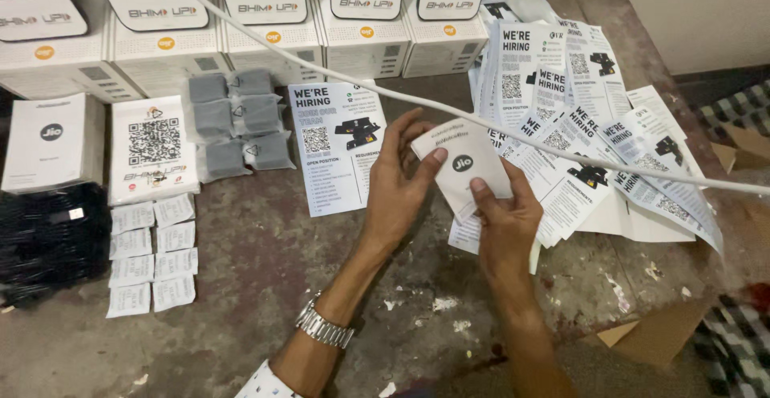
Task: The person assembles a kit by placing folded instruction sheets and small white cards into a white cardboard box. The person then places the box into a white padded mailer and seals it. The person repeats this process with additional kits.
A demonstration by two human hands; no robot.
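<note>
Both hands are holding 1 small white booklet [464,165] above a worn, paint-flecked floor [265,278], roughly at the centre of the view. The left hand [397,181], with a metal wristwatch [323,325] on its wrist, is gripping the booklet's left edge, thumb pressing on the front face and fingers curling behind. The right hand [504,213] is pinching the lower right corner, its thumb lying on the front near a round dark mark. The booklet is sitting between the 2 hands, tilted slightly and facing the camera.

Just behind and to the right of the hands, a loose heap of printed flyers [585,141] is spreading across the floor, and 1 single flyer [335,145] is lying flat just left of the left hand. A white cable [561,153] is crossing the scene above the booklet. Further left, grey pouches [237,121] are lying in 2 columns, small white slips [152,253] are lying in 2 columns, and black items [48,241] are piling up by the edge. White boxes [353,41] are lining the top.
</note>
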